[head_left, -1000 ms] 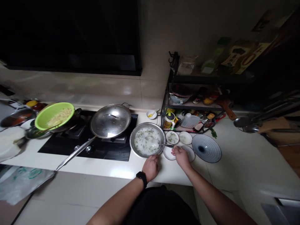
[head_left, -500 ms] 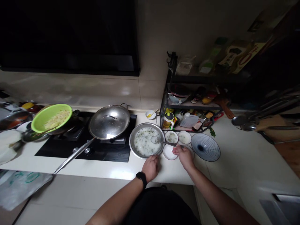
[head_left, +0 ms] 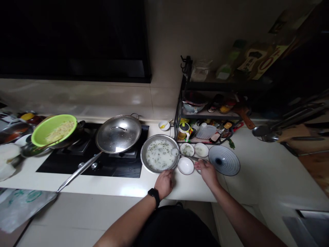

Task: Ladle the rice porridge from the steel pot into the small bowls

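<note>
A wide metal basin holds milky white soup with green bits. My left hand, a dark watch on its wrist, is closed at the basin's near rim. My right hand grips a ladle by its long handle. The ladle's round head is over the right side of the basin, near the rim. Just right of the basin, a small white bowl stands with nothing in it. Behind it are a small bowl of soup and a second soup bowl. Another small bowl is mostly hidden under my right hand.
A patterned wide bowl stands to the right. On the black stove sits a lidded pan, its long handle pointing toward me. A green basin of pale shreds is further left. A rack with bottles stands behind the bowls.
My right hand has drawn the ladle to the right, from the middle of the soup to the basin's right rim. My left hand stays at the near rim.
</note>
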A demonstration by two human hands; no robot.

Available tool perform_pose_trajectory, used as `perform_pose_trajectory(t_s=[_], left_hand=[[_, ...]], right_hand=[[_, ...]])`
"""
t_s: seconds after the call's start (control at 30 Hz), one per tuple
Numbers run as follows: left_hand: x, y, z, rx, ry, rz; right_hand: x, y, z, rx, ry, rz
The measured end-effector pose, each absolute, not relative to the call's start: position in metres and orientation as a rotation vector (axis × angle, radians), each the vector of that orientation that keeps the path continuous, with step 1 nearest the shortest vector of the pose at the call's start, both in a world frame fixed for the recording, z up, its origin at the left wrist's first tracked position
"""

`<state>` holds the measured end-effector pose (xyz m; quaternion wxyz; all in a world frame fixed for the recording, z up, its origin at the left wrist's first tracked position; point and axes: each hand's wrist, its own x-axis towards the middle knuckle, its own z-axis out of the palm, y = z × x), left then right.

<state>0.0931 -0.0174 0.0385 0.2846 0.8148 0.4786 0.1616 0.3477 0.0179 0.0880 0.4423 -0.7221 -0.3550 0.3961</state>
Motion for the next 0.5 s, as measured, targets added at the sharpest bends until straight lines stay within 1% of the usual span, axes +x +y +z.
perform_pose_trajectory(t_s=[0.5], left_hand=[[0.093,-0.017,0.037,2.208,1.280,0.433]], right_hand=[[0.355,0.015,0.097,-1.760,-0.766,1.026]])
